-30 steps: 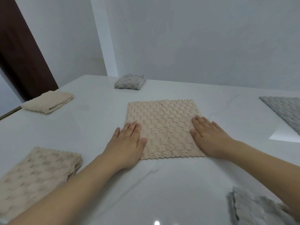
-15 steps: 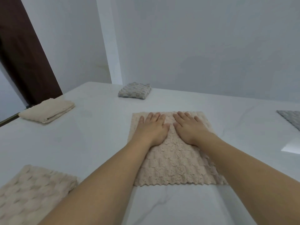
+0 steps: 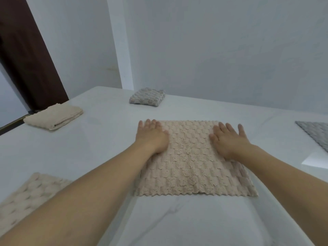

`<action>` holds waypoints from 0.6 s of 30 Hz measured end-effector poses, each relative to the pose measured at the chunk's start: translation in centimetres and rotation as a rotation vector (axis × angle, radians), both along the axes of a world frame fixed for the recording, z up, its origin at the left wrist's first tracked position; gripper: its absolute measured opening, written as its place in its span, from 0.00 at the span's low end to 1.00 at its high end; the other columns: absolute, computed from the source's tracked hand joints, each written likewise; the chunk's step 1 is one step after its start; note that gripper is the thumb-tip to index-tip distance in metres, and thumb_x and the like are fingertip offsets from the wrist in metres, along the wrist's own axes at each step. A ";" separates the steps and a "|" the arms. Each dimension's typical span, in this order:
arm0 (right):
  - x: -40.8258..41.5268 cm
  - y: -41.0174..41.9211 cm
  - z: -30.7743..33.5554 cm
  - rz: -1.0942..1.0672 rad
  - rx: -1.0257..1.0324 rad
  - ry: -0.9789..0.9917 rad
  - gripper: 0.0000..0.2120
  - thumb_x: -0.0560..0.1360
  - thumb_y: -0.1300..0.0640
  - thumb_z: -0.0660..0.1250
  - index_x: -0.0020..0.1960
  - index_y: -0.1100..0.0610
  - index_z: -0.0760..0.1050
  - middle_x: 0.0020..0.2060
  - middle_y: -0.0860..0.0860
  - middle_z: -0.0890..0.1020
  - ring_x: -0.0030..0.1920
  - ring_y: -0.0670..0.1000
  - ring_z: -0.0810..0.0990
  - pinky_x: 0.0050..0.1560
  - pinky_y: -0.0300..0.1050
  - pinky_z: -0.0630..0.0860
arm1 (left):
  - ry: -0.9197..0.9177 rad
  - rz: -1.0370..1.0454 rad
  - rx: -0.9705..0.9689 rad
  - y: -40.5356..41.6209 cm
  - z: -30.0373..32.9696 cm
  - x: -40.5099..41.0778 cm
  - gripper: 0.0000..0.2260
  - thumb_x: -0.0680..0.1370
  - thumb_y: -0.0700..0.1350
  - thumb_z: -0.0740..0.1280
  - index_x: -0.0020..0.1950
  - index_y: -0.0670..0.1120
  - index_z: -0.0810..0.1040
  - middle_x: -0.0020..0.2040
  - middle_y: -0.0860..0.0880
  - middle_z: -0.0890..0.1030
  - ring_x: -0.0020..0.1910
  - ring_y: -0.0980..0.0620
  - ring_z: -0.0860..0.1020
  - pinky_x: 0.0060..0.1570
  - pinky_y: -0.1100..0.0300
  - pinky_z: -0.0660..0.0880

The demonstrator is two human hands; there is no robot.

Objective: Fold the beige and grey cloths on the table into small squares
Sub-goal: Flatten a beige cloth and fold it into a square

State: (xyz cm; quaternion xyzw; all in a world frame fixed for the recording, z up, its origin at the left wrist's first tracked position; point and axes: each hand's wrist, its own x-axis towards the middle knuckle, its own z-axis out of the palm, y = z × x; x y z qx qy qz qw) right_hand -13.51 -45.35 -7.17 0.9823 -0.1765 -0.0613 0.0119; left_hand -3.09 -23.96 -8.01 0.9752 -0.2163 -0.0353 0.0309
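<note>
A beige textured cloth (image 3: pixel 193 162) lies spread flat in the middle of the white table (image 3: pixel 177 222). My left hand (image 3: pixel 151 136) rests palm down on its far left corner, fingers apart. My right hand (image 3: pixel 228 139) presses flat on its far right part, fingers spread. Neither hand grips anything. A folded beige cloth (image 3: pixel 54 116) sits at the far left, and a small folded grey square (image 3: pixel 147 97) lies at the back. Another beige cloth (image 3: pixel 26 197) lies at the near left, partly under my left forearm. A flat grey cloth (image 3: pixel 315 133) shows at the right edge.
A white wall rises right behind the table. A dark brown door (image 3: pixel 26 55) stands at the left beyond the table edge. A bright patch of light (image 3: pixel 315 159) falls on the table at the right.
My hands slid apart from the middle of the far edge to the two far corners of the beige cloth, smoothing it. The view tilted slightly.
</note>
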 end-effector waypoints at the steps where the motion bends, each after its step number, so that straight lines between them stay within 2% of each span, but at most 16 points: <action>1: -0.5 1.6 -0.1 0.068 0.037 -0.046 0.28 0.82 0.45 0.37 0.79 0.54 0.40 0.79 0.51 0.42 0.78 0.51 0.39 0.75 0.57 0.34 | -0.016 -0.062 -0.043 -0.5 -0.2 -1.8 0.28 0.83 0.55 0.42 0.80 0.43 0.45 0.81 0.46 0.45 0.79 0.47 0.42 0.76 0.45 0.37; 3: -1.9 4.1 -1.0 0.213 0.118 -0.090 0.27 0.83 0.44 0.37 0.79 0.52 0.40 0.78 0.48 0.41 0.78 0.48 0.40 0.76 0.53 0.35 | -0.014 -0.202 -0.105 -0.7 -1.1 -5.5 0.27 0.83 0.56 0.42 0.80 0.46 0.45 0.81 0.48 0.45 0.79 0.49 0.42 0.76 0.47 0.39; 5: -3.3 4.4 -1.8 0.247 0.166 -0.049 0.27 0.82 0.44 0.37 0.79 0.50 0.40 0.78 0.46 0.41 0.77 0.47 0.39 0.76 0.51 0.37 | 0.016 -0.226 -0.102 0.9 -1.6 -6.7 0.27 0.83 0.56 0.42 0.80 0.48 0.44 0.81 0.51 0.44 0.79 0.52 0.42 0.76 0.48 0.40; 9: -4.8 1.5 -1.4 0.094 0.140 0.001 0.28 0.82 0.44 0.37 0.79 0.52 0.39 0.78 0.47 0.40 0.78 0.48 0.39 0.76 0.53 0.37 | 0.066 -0.035 -0.026 4.7 -1.2 -4.4 0.27 0.83 0.56 0.41 0.80 0.47 0.43 0.81 0.50 0.42 0.79 0.50 0.41 0.76 0.47 0.39; 11: -5.3 1.6 -0.8 0.072 0.078 0.008 0.29 0.82 0.44 0.37 0.79 0.54 0.39 0.78 0.50 0.40 0.78 0.49 0.39 0.76 0.55 0.36 | 0.019 0.016 0.017 4.8 -0.6 -4.6 0.29 0.83 0.56 0.41 0.80 0.44 0.43 0.81 0.47 0.43 0.79 0.48 0.41 0.76 0.46 0.38; 15: -6.5 4.7 -1.0 0.311 0.104 0.038 0.29 0.82 0.42 0.37 0.78 0.52 0.34 0.77 0.48 0.36 0.76 0.48 0.34 0.74 0.52 0.31 | -0.008 -0.166 -0.118 3.1 -0.5 -9.1 0.29 0.83 0.57 0.42 0.80 0.45 0.42 0.80 0.49 0.42 0.78 0.50 0.39 0.76 0.47 0.37; 18: -7.9 4.5 -1.4 0.313 0.179 0.089 0.28 0.82 0.41 0.37 0.78 0.49 0.34 0.77 0.45 0.35 0.76 0.46 0.34 0.75 0.53 0.33 | 0.033 -0.237 -0.090 4.8 -1.9 -11.5 0.29 0.82 0.60 0.41 0.80 0.50 0.42 0.80 0.52 0.41 0.78 0.53 0.38 0.76 0.48 0.37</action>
